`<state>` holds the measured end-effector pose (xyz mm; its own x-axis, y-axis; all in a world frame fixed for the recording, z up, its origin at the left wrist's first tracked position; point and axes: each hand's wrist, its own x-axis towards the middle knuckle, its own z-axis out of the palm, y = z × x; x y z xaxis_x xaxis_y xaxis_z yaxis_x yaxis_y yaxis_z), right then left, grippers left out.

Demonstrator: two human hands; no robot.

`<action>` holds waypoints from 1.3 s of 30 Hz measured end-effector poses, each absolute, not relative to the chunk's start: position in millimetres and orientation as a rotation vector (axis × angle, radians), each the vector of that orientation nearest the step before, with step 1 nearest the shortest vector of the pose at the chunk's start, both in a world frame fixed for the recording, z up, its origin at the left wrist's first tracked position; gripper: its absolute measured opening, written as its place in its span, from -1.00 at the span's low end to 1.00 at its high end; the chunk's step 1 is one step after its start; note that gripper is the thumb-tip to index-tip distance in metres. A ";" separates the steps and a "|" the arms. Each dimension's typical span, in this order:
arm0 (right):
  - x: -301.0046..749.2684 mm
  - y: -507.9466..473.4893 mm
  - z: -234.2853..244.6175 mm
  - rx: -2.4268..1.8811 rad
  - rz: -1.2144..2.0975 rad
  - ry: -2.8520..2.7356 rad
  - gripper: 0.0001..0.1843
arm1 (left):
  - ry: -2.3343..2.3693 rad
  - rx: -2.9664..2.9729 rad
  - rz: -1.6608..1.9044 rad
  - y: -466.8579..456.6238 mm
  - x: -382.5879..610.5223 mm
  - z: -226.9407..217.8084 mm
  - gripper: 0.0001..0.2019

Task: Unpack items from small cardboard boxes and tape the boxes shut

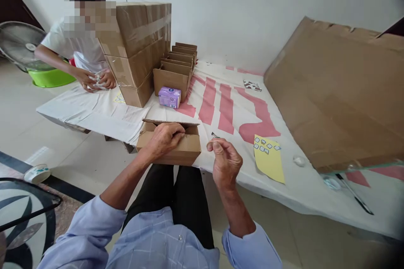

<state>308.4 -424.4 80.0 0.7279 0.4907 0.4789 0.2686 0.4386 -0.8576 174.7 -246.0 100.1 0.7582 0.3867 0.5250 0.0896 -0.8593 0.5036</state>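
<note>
A small cardboard box [189,145] with its top flaps raised stands at the table's front edge, right before me. My left hand [167,138] lies over its near wall, fingers curled over the upper edge and closed on the cardboard; the fingertips are partly hidden inside. To the right of the box, my right hand [225,159] is raised in a pinch. From its fingers sticks the tip of a slim metal tool [214,135], whose kind I cannot make out. A purple packet [170,97] sits just beyond the box.
Taped cartons [134,33] are stacked at left, beside a row of open boxes [172,80]. A yellow sheet [269,164] with small stickers lies at right, near a slim metal implement [355,195] and a large cardboard panel [341,101]. A co-worker [88,59] handles something behind the stack.
</note>
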 end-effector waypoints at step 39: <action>299.3 -433.4 88.2 -1.157 0.639 -0.592 -0.70 | 0.037 2.327 0.801 -294.4 155.8 125.3 -0.84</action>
<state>299.3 -433.4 88.2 0.6825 0.7246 0.0959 -0.1514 0.2685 -0.9513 155.8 -294.4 125.3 0.8112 0.2301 0.5375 -0.1795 -0.7770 0.6034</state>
